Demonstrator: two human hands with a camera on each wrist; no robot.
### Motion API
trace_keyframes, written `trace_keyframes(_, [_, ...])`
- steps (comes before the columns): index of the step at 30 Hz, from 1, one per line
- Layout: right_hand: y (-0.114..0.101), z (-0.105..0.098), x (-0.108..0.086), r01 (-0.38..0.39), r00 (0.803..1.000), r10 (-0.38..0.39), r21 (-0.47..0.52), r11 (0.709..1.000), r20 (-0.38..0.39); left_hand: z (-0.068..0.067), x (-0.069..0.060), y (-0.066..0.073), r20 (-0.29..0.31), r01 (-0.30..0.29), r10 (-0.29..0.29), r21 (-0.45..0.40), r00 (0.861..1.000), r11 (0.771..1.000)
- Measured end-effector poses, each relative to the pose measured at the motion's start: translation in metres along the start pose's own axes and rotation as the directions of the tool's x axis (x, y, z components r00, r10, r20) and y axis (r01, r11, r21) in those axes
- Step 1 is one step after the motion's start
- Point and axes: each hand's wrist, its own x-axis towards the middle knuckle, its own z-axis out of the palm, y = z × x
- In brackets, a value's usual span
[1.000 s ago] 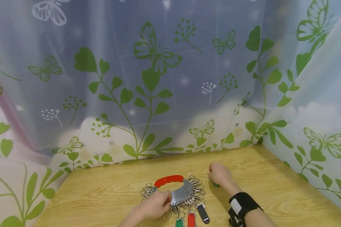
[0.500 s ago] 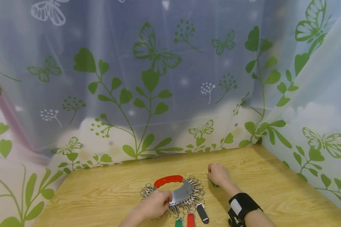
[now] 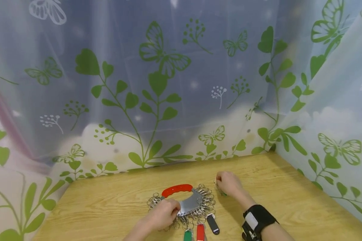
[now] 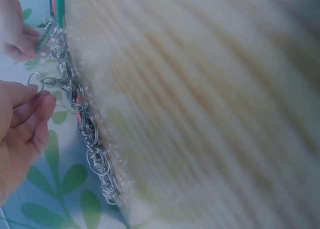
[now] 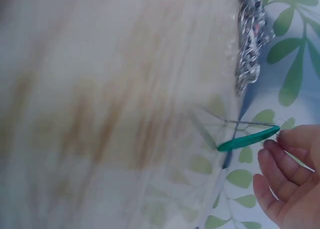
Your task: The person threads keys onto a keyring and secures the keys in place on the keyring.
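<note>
A curved silver metal plate (image 3: 190, 204) with a red grip handle (image 3: 177, 190) lies on the table, its edge lined with metal clips and rings. At the near left side of the plate, my left hand (image 3: 164, 214) pinches a split ring (image 4: 35, 79) between thumb and fingers. That ring links to a swivel clasp (image 4: 52, 81) among the cluster. To the right of the plate, my right hand (image 3: 229, 183) holds a green key tag (image 5: 247, 139) by its ring end, near the table surface. A thin metal piece shows beside the tag.
Green (image 3: 188, 235), red (image 3: 200, 232) and black key tags (image 3: 213, 224) lie along the plate's near edge. The wooden table (image 3: 108, 197) meets a patterned curtain (image 3: 166, 100) at the back and right. A black strap (image 3: 260, 216) with a camera circles my right wrist.
My right hand has shifted slightly left with the green key tag, toward the plate. The left hand keeps its pinch on the ring. The head view has moved slightly.
</note>
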Motion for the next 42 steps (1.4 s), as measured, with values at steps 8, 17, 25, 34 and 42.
trace_keyframes(8, [-0.027,-0.010,-0.006,0.071,0.996,-0.062,0.166,0.984,-0.060,-0.005,0.000,0.000,-0.036,0.055,-0.056,-0.037,0.998,0.998])
trace_keyframes(17, [-0.052,-0.010,-0.019,0.204,0.979,-0.202,0.334,0.920,-0.044,-0.007,0.000,0.005,0.065,0.201,-0.190,-0.276,0.980,0.940])
trace_keyframes(25, [-0.069,-0.010,-0.030,0.238,0.952,-0.296,0.408,0.881,0.083,-0.008,0.004,0.005,0.122,0.264,-0.235,-0.361,0.964,0.895])
trace_keyframes(34, [-0.074,0.001,-0.039,0.247,0.921,-0.346,0.423,0.872,0.177,-0.005,0.006,0.005,0.079,0.271,-0.260,-0.353,0.962,0.896])
trace_keyframes(42, [-0.080,0.007,-0.046,0.201,0.909,-0.339,0.455,0.867,0.244,-0.002,0.004,0.008,0.129,0.301,-0.272,-0.438,0.953,0.847])
